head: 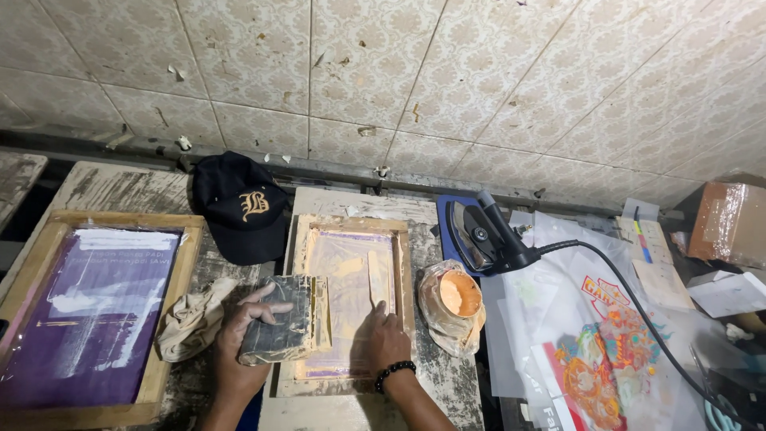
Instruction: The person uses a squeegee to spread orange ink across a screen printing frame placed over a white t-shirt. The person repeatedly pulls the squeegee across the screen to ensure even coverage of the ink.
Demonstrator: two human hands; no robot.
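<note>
Looking down thru the head cam: left hand (pixel 243 339) is wrapped around a dark, ink-smeared squeegee block (pixel 278 319), gripping it by the top edge, w/ its lower side resting on the left rail of the small wooden screen frame (pixel 349 307). Right hand (pixel 381 339) lies on the mesh inside that frame, fingers pinching a thin flat stick (pixel 377 279) that points up the screen; grip looks light, not clenched. Black bead bracelet (pixel 395 371) on that wrist.

Handling, as a guess: the block looks stiff, fairly light, prob. slick w/ wet ink, so best held across its back, as it is now. Mesh is taut and thin, likely easy to puncture; frame itself rigid, take it by the wood rails.

Counts: 2 screen frames, the small one in use and a bigger purple one (pixel 88 311) at left. 1 crumpled rag (pixel 190 319) between them. 1 black cap (pixel 239 207). 1 tub of orange ink in a plastic bag (pixel 455 299), just right of the small frame. 1 iron (pixel 483 235) w/ black cord. Several printed transfer sheets (pixel 594 351) at right.
</note>
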